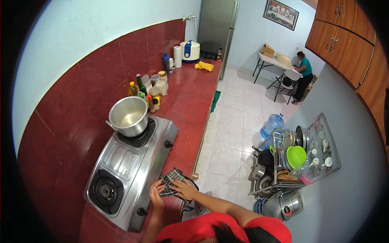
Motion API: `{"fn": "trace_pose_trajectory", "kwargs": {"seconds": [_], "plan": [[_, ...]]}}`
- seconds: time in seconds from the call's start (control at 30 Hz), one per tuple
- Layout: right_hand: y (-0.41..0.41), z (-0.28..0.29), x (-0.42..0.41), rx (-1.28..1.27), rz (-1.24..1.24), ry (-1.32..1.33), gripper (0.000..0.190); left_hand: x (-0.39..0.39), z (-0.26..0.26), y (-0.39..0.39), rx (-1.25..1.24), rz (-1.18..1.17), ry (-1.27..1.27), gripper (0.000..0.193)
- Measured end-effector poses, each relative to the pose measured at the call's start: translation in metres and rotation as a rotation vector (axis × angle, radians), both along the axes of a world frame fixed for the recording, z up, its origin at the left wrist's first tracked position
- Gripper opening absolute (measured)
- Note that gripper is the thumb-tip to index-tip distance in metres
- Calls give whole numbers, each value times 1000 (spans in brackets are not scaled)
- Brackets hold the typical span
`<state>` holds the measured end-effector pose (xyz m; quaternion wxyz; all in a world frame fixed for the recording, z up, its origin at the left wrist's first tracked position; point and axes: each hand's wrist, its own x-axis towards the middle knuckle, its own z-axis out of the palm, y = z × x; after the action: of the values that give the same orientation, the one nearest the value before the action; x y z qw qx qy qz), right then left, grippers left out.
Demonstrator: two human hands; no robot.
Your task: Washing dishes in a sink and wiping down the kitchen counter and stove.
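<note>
A black-and-white checked cloth (173,179) lies bunched on the red tiled counter (182,145), partly over its front edge. My right hand (184,189) rests on the cloth with its fingers spread. At the cloth's left edge is my left hand (156,190), fingers slightly curled; whether it grips the fabric cannot be made out. Just left of my hands stands a two-burner steel gas stove (121,164). An aluminium pot (129,117) sits on its far burner, and the near burner (106,192) bears no pot.
Bottles and jars (149,88) stand beyond the stove, then a rice cooker (190,51) and a yellow cloth (204,66). A dish rack (276,170) with pans and bowls stands on the right, near a blue water jug (273,124). A person (304,70) stands at a far table (275,63).
</note>
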<state>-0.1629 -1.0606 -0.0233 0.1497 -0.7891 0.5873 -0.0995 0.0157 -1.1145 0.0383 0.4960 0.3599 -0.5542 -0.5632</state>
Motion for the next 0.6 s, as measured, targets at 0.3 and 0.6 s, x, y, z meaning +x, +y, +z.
{"fn": "trace_pose_trajectory", "kwargs": {"seconds": [0.3, 0.6], "plan": [[-74, 1, -87, -102, -62, -59, 59, -71, -29, -36, 128, -24, -30, 47], [-177, -5, -247, -359, -429, -54, 56, -181, -56, -105, 14, -87, -137, 37]]}}
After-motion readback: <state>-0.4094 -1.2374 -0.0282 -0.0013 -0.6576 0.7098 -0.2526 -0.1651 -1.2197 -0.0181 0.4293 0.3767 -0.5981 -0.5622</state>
